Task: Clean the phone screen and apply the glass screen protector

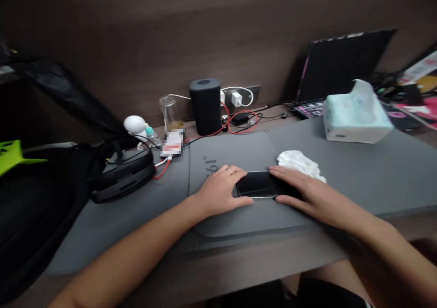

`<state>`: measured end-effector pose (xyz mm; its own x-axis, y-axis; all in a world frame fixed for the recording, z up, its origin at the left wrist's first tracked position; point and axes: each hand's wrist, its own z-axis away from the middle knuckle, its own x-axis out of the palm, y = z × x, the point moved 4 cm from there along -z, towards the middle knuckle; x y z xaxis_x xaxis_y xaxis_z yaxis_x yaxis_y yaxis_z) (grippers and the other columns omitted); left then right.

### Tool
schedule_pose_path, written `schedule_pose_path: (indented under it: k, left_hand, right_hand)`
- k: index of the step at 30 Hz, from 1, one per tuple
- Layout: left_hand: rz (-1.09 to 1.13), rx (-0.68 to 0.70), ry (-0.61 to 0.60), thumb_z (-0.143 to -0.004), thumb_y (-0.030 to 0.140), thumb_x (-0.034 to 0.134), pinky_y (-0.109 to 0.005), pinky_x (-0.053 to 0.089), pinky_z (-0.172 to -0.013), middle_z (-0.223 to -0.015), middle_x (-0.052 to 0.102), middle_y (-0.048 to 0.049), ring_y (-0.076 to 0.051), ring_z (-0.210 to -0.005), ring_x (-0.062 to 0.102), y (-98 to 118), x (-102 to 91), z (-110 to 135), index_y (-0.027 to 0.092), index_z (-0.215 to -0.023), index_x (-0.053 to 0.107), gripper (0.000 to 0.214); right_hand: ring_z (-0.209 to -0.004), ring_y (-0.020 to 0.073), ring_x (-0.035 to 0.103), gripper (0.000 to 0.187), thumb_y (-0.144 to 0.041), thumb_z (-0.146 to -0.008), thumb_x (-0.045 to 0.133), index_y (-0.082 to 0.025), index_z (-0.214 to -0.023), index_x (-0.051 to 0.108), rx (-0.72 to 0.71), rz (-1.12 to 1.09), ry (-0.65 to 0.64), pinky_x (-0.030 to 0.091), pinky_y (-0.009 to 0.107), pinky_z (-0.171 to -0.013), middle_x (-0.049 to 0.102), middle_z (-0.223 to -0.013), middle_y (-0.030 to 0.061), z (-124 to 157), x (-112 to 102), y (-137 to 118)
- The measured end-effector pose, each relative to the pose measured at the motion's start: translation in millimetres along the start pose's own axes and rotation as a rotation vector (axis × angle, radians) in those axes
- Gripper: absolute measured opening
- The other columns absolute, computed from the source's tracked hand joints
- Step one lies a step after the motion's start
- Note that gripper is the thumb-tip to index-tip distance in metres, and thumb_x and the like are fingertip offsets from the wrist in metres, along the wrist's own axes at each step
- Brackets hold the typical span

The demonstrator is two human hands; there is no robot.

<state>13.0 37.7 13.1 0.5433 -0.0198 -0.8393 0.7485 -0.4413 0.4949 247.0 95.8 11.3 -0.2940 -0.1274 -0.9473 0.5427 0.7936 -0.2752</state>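
We hold a dark phone by its long edges with left hand and right hand, fingers parted to its width, near a crumpled tissue.

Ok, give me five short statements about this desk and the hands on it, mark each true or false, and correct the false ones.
1. The left hand and the right hand are both on a flat black rectangular phone. True.
2. No finger of the left hand wears jewellery. False: a thin silver ring shows on it.
3. A crumpled white tissue lies just beyond the right hand. True.
4. The phone's visible screen is brightly lit. False: it is dark.
5. A tall black rounded block stands left of a pale blue-and-white tissue pack. True.
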Motion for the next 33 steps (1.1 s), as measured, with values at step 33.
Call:
schedule_pose_path:
  k: [33]
  left_hand:
    - [0.019, -0.025, 0.161, -0.096, 0.027, 0.048, -0.040, 0.050, -0.092, -0.099, 0.071, -0.0052, -0.022, -0.095, 0.062, 7, -6.6, -1, 0.020, -0.097, 0.067, 0.019]
  right_hand:
    - [-0.136, 0.0296, 0.051, 0.044, -0.045, -0.101, 0.042, -0.025, -0.136, 0.060, 0.174, 0.009, 0.152, 0.047, 0.051, -0.107, 0.059, -0.144, 0.0094, 6, -14, 40]
